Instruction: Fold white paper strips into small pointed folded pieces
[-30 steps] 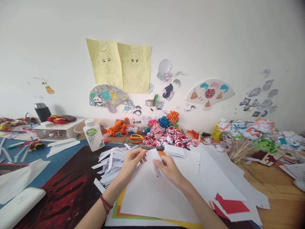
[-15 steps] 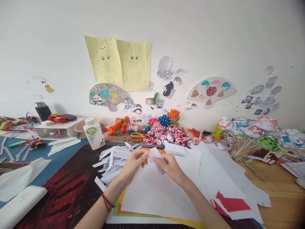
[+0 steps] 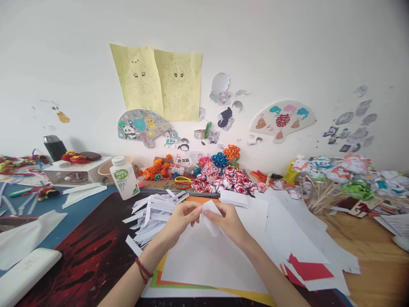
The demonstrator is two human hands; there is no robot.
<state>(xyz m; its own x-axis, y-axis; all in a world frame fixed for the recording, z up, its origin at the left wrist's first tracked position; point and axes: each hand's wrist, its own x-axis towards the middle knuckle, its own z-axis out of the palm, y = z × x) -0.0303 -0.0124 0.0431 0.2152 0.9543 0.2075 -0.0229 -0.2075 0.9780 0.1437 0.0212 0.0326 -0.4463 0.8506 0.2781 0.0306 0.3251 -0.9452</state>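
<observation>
Pale wall rose behind a crowded desk, with a black-and-red mat spread over part of it. Near the middle, the right hand was closed on a small white paper, its thumb laid across the near face. The left hand met the paper's left edge, thumb and forefinger bent close together; whether they pinched it or only touched it, I could not tell. A dark red cord circled the left wrist. The paper was tilted and held above a large white sheet, which lay over orange, green and yellow sheets. Just left of the hands was a heap of white strips; just beyond the right hand lay a folded stack. More white sheets overlapped to the right, a red scrap among them. Farther back, red-and-white flowers were massed beside pink, blue and orange flowers. A white bottle stood to the left, with a box and a dark flask past it. At far right, flowers on sticks spread out in a cluster. Painted fans and yellow drawings were on the wall.
</observation>
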